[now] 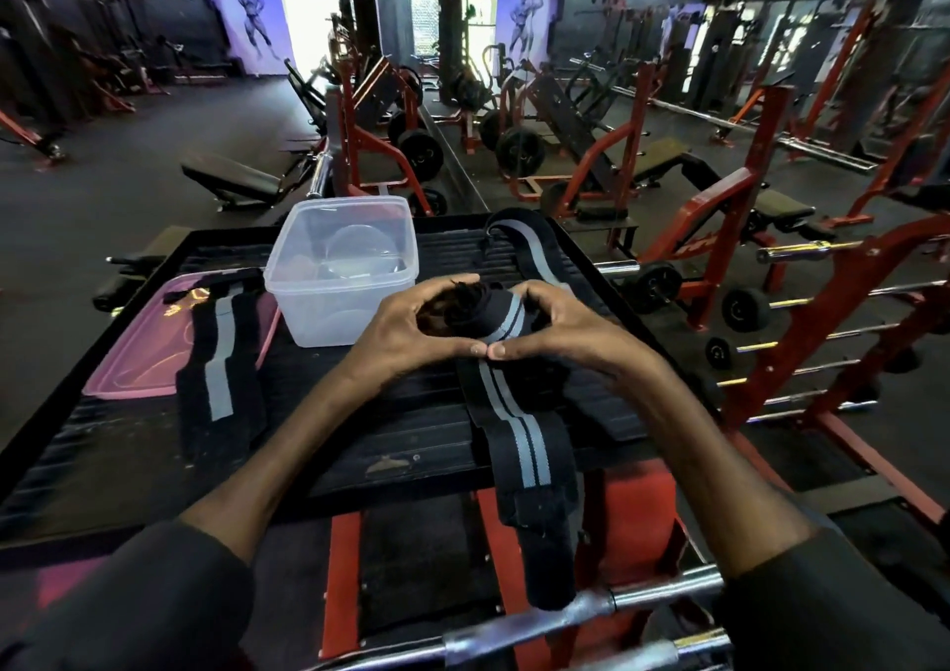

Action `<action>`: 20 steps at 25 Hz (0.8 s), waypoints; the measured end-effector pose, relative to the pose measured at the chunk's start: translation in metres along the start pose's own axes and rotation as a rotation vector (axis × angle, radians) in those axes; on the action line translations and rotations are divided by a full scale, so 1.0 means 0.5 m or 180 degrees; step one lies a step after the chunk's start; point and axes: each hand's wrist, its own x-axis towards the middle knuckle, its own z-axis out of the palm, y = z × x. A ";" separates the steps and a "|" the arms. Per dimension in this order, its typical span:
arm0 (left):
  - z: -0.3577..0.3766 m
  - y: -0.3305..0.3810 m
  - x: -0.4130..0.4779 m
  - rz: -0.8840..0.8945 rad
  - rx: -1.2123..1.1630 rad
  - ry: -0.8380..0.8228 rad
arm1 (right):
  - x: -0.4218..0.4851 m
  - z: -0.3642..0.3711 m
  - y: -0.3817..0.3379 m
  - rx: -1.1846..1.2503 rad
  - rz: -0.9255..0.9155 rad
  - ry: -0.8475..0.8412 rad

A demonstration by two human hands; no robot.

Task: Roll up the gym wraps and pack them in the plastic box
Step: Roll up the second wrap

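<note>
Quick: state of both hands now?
Left hand: curled round the partly rolled black, grey-striped gym wrap.
Right hand: curled round the same wrap.

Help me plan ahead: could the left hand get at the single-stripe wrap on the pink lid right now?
Probably, once freed: the left hand is gripping the half-rolled wrap. The single-stripe wrap lies uncovered on that side, partly on the pink lid, with nothing between.

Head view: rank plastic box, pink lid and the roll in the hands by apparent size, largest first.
1. plastic box and pink lid: too close to rank, lid partly covered.
2. roll: clearly smallest.
</note>
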 end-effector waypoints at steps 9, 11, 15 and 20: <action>-0.145 -0.128 -0.156 -0.0952 -0.0060 0.0456 | 0.119 0.126 0.000 -0.0289 -0.0089 -0.0620; -0.155 -0.136 -0.168 -0.0999 -0.0160 0.0433 | 0.124 0.122 0.012 -0.0155 -0.0037 -0.0469; -0.155 -0.125 -0.166 -0.1000 0.0038 0.0459 | 0.132 0.090 0.030 0.0237 -0.0136 0.0175; -0.089 -0.044 -0.153 -0.0084 0.0121 0.1543 | 0.166 0.010 0.074 -0.0107 -0.0213 0.0799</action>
